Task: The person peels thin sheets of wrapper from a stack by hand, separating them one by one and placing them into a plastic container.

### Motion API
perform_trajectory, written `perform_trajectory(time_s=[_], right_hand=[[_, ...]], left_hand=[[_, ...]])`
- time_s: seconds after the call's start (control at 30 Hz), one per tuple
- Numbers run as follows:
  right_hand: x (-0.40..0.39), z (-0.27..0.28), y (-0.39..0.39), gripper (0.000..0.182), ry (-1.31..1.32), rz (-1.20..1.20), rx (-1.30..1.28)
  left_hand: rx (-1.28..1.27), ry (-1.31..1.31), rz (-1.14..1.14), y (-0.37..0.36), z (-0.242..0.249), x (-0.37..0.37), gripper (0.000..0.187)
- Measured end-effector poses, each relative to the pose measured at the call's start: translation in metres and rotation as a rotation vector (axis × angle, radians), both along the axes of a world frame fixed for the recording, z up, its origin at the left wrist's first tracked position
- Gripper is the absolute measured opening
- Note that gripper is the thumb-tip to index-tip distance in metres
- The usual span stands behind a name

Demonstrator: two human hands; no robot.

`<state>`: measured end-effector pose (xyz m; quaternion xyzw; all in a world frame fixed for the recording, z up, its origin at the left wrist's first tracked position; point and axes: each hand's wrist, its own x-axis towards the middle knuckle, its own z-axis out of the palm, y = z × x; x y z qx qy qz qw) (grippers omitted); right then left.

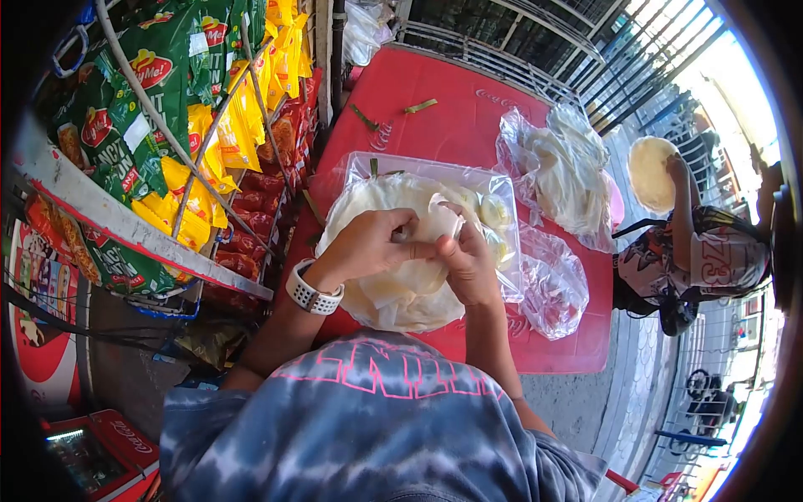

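A thin, pale spring roll wrapper [440, 222], folded over, is pinched between my two hands. My left hand [381, 243], with a white perforated watch strap [314, 289] on its wrist, has its fingers curled in at the near side of the wrapper. On the other side, my right hand [470, 261] grips it with thumb and fingers. Whatever lies inside the fold is hidden. Below both hands spreads a pile of round, thin wrappers [393, 305]. Beside it, several pale rolls [493, 216] lie in a clear plastic tray [512, 280].
The red table [452, 75] carries a plastic bag of pale sheets [569, 167], a crumpled clear bag [554, 289] and green strips [421, 106]. Snack packs [150, 92] hang on a rack at left. Another person [703, 251] at right holds a round tan disc [652, 176].
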<state>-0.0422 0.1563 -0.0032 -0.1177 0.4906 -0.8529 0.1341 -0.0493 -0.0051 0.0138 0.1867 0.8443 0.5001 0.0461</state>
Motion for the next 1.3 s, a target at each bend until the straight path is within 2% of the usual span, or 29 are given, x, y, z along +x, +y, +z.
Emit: perform_trajectory(time_s=[0.03,0.07,0.13,0.17,0.2,0.27,0.4,0.47,0.53,0.57,0.67,0.7,0.8,0.83,0.93,0.97,1.0,1.07,1.1,1.2,1.23,1.3], right_hand=[[0.0,0.009,-0.002,0.027,0.059,-0.091,0.203],[-0.003,0.007,-0.001,0.024,0.076,-0.186,0.267],[-0.011,0.0,0.004,0.019,0.108,-0.374,0.393],[-0.014,-0.002,0.006,0.015,0.06,-0.467,0.249],[-0.015,-0.001,0.01,0.014,0.022,-0.518,0.25],[-0.014,0.0,0.013,0.015,0.032,-0.521,0.13],[-0.002,0.004,0.018,0.015,-0.12,-0.178,0.034],[0.003,0.007,0.01,0.014,-0.087,-0.18,0.185],[0.008,0.021,0.002,0.015,0.044,-0.155,0.291],[0.008,0.027,0.001,0.015,0.113,-0.143,0.345],[0.005,0.032,0.002,0.016,0.178,-0.219,0.487],[0.006,0.04,0.0,0.015,0.169,-0.27,0.533],[-0.002,0.038,-0.007,0.013,0.452,-0.505,0.613],[-0.008,0.037,-0.01,0.013,0.629,-0.627,0.603],[-0.003,0.053,-0.01,0.022,0.478,-0.516,0.649],[0.002,0.069,-0.008,0.034,0.419,-0.448,0.763],[0.002,0.07,-0.005,0.036,0.491,-0.424,0.855],[0.002,0.07,0.001,0.041,0.641,-0.377,1.034],[0.004,0.066,0.002,0.044,0.613,-0.393,1.031],[0.007,0.071,0.007,0.043,0.344,-0.178,1.174],[0.008,0.075,0.006,0.037,0.307,-0.145,1.184],[0.003,0.054,0.005,0.031,0.297,-0.171,0.754]], left_hand=[[-0.052,-0.039,0.01,-0.003,0.002,-0.002,0.034],[-0.106,-0.079,0.019,-0.004,0.003,-0.003,0.033],[0.031,0.01,0.166,-0.004,-0.002,-0.001,0.029],[0.105,0.057,0.208,-0.006,-0.007,-0.001,0.027],[0.18,0.104,0.251,-0.008,-0.01,-0.001,0.026],[0.187,0.147,0.209,-0.017,-0.014,0.0,0.022],[0.213,0.195,0.119,-0.015,-0.024,0.007,0.029],[0.169,0.174,0.099,-0.009,-0.014,0.009,0.035],[0.084,0.148,0.082,-0.003,0.008,0.01,0.042],[-0.053,0.208,0.112,0.0,0.012,0.009,0.039],[-0.077,0.191,0.184,0.001,0.023,0.007,0.033],[0.025,0.167,0.229,0.003,0.022,0.007,0.03],[0.147,0.03,0.21,0.005,0.021,0.008,0.032],[0.211,-0.03,0.2,0.007,0.021,0.009,0.031],[0.411,-0.203,0.151,0.019,0.022,0.022,0.031],[0.4,-0.232,0.147,0.018,0.021,0.023,0.031],[0.39,-0.261,0.144,0.016,0.02,0.024,0.03],[0.409,-0.191,0.196,0.013,0.02,0.026,0.031],[0.419,-0.15,0.219,0.012,0.022,0.025,0.031],[0.214,0.011,0.249,0.005,0.032,0.025,0.032],[0.219,-0.015,0.23,0.005,0.032,0.026,0.032],[0.207,-0.056,0.152,0.004,0.03,0.024,0.031]])
